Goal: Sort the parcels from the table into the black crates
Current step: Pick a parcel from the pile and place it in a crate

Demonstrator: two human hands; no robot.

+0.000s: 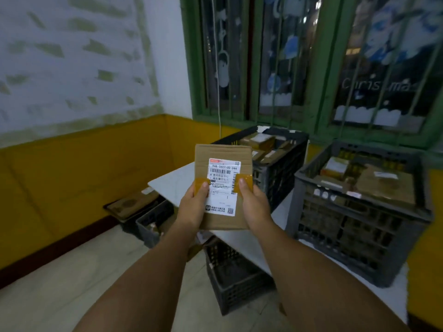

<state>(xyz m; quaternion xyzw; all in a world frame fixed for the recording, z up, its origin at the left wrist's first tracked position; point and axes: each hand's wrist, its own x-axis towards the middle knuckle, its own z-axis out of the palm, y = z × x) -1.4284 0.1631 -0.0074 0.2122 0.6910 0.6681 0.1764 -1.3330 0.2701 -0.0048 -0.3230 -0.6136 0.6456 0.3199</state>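
**Parcel held up for a label check before it goes to a crate**

Yellow-and-white walls and a green barred window (pixel 311 63) frame a white table (pixel 177 185) pushed into the corner, where you hold a flat cardboard parcel (pixel 223 188) upright in front of you, above the table's near edge. Your left hand (pixel 191 207) grips its left edge and your right hand (pixel 255 207) its right edge, each thumb pressed on a strip of brown tape, the two hands apart with the white shipping label (pixel 221 188) between them.

To do this step well, you likely want the label facing you and free of your thumbs until you have read it; the right thumb sits just beside the barcode. Then pick the crate and lower the parcel flat.

Two black crates stand on the table beyond the parcel: the far crate (pixel 275 164) by the window and the near crate (pixel 359 212) to your right, both already holding boxes. The near one looks nearly full, so a parcel dropped there may ride high. Two more crates sit on the floor, one under the table edge (pixel 230 279) and one to the left (pixel 153 224), beside flat cardboard (pixel 131 202).
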